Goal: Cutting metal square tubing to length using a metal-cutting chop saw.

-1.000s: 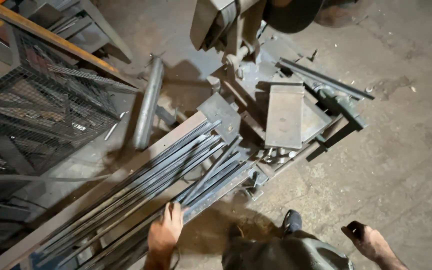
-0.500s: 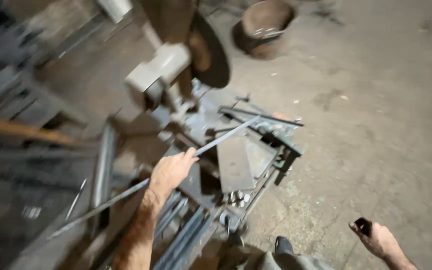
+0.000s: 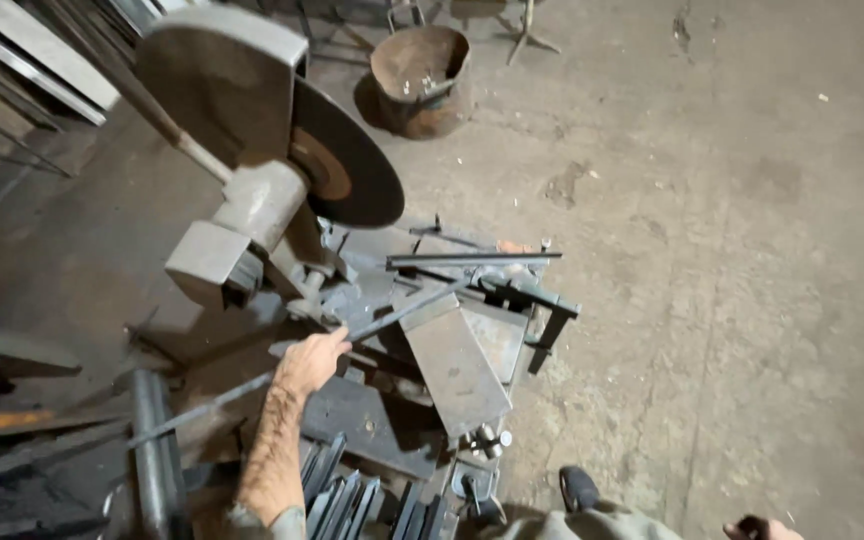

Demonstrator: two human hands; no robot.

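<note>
Feeding thin steel bar [image 3: 392, 315] under saw disc [image 3: 347, 170]; left hand [image 3: 310, 362] clamped on bar. Keep bar flat against vise [image 3: 512, 285], fingers clear. Right hand [image 3: 757, 528] mostly out of frame, grip unclear.

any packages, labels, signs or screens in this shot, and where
None that can be made out: only bare metal, the chop saw with its dark disc, the thin steel rod in the left hand, and a rusty bucket on the concrete floor.
</note>
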